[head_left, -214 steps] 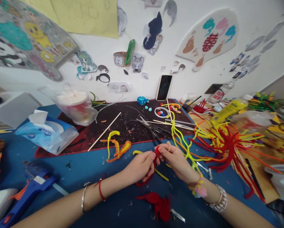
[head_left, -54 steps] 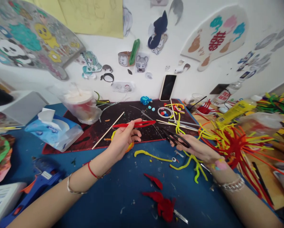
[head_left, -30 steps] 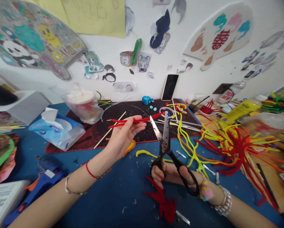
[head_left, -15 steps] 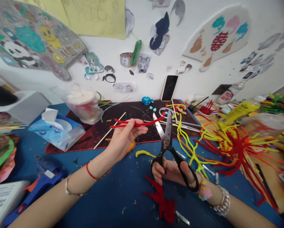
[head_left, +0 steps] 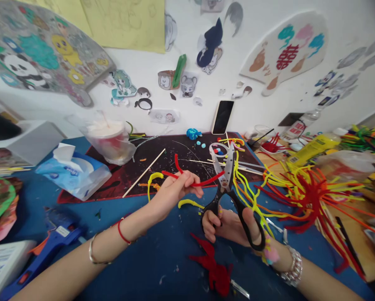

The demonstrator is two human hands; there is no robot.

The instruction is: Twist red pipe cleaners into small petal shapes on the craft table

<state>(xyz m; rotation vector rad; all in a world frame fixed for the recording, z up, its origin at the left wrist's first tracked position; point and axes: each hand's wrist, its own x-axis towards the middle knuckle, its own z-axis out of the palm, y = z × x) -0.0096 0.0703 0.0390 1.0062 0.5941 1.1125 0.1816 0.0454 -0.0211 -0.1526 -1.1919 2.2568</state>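
Note:
My left hand (head_left: 176, 190) pinches bent red pipe cleaners (head_left: 206, 182) between thumb and fingers, above the middle of the desk. Their right end reaches in between the blades of the scissors (head_left: 225, 182). My right hand (head_left: 231, 225) grips the scissors by their black handles, blades pointing up and spread apart. Below the hands lies a red fuzzy figure (head_left: 217, 267) on the blue desk top. Yellow pipe cleaner pieces (head_left: 190, 203) curl near my left hand, one of them just behind it.
A large heap of red, yellow and orange pipe cleaners (head_left: 316, 192) spreads at the right. On the left are a blue glue gun (head_left: 60, 232), a tissue pack (head_left: 73, 171) and a bagged cup (head_left: 109, 140). A phone (head_left: 223, 118) leans against the wall.
My left hand has moved slightly down and right, bringing the red pipe cleaners lower between the blades. One red end now bends upward. The scissors have shifted a little and stay spread.

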